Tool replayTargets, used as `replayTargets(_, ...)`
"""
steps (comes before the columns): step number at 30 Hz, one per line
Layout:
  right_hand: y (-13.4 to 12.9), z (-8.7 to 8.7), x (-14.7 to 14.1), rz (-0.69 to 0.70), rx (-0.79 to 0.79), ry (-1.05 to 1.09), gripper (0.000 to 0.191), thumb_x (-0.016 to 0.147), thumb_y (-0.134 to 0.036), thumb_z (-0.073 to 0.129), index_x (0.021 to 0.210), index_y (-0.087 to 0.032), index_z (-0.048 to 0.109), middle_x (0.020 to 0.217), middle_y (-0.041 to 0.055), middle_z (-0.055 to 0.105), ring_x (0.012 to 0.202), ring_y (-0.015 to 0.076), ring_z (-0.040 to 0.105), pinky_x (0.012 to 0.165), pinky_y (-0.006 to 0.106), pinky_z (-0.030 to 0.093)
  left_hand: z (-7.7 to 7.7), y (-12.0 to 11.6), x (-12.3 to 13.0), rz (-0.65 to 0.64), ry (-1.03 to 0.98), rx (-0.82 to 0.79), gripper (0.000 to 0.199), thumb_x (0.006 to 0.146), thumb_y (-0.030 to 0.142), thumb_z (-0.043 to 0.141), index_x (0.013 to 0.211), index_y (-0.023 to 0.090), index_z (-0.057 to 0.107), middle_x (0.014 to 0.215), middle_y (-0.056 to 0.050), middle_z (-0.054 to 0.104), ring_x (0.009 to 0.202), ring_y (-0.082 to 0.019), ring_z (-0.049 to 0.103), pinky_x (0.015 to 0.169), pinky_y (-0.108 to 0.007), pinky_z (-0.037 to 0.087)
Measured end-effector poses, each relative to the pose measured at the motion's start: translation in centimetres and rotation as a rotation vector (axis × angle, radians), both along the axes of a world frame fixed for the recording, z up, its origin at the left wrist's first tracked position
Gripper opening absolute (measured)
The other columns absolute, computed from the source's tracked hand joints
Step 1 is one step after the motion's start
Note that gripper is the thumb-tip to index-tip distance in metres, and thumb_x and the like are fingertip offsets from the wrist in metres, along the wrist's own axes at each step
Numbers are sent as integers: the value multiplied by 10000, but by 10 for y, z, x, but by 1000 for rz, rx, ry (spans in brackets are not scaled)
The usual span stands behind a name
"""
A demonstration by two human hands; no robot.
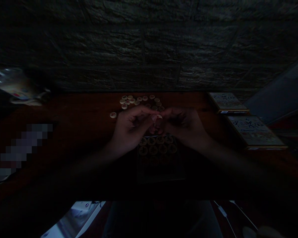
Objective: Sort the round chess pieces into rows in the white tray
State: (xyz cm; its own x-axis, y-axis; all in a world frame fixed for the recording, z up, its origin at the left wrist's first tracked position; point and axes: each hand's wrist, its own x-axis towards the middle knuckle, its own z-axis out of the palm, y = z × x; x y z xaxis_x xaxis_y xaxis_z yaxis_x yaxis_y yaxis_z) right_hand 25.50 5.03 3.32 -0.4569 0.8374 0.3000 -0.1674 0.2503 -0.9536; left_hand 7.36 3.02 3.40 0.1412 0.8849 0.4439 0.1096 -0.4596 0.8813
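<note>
My left hand and my right hand meet above the middle of the wooden table. Their fingertips close together on a small pale round piece, seen partly edge-on between them. Right below the hands lies a dark tray holding rows of round pieces with black characters, such as one piece in the top row; its lower rows are very dim. Beyond my fingers, several loose round pieces are scattered, some showing red marks. One piece lies apart, just left of my left hand.
Two flat boxes lie at the right. A plastic cup stands at the far left, with a blurred-out object nearer. Behind the table rises a stone wall. White cables hang below the front edge.
</note>
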Motion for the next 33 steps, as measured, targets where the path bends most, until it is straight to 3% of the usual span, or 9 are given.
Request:
replayTargets(7, -2, -4, -1, -71, 20, -40, 316, 707, -385, 889, 850, -162, 715, 781, 33, 753, 687, 154, 692, 658, 282, 556, 1, -2, 0, 43, 108, 54, 155, 932, 321, 683, 917, 187, 759, 671, -4, 744, 559, -132, 687, 534, -225, 538)
replayTargets(14, -2, 3, 0, -93, -46, -72, 359, 747, -483, 840, 760, -166, 671, 616, -18, 669, 480, 94, 575, 445, 208, 453, 2, -6, -1, -24, 122, 96, 150, 912, 240, 693, 1040, 190, 754, 740, -4, 773, 596, -135, 718, 565, -223, 574)
replayTargets(23, -3, 7, -1, -66, -59, -53, 423, 821, -570, 747, 727, -168, 659, 625, -13, 665, 502, 98, 604, 447, 192, 474, 0, -5, 2, 6, 70, 61, 128, 868, 245, 760, 978, 192, 723, 815, -18, 792, 669, -161, 751, 620, -255, 612)
replayTargets(29, -3, 6, -1, -54, -57, -74, 352, 835, -511, 756, 820, -162, 714, 729, 13, 716, 538, 100, 624, 478, 205, 495, 3, -3, 1, 37, 11, -7, 104, 888, 283, 738, 925, 186, 738, 700, -2, 756, 581, -144, 715, 560, -247, 589)
replayTargets(33, -2, 2, 0, -37, -34, -52, 323, 762, -431, 841, 909, -164, 731, 755, 8, 725, 553, 106, 626, 505, 222, 513, 2, -3, 1, 47, -26, -23, 78, 896, 261, 730, 919, 186, 739, 699, 2, 759, 567, -137, 713, 553, -243, 591)
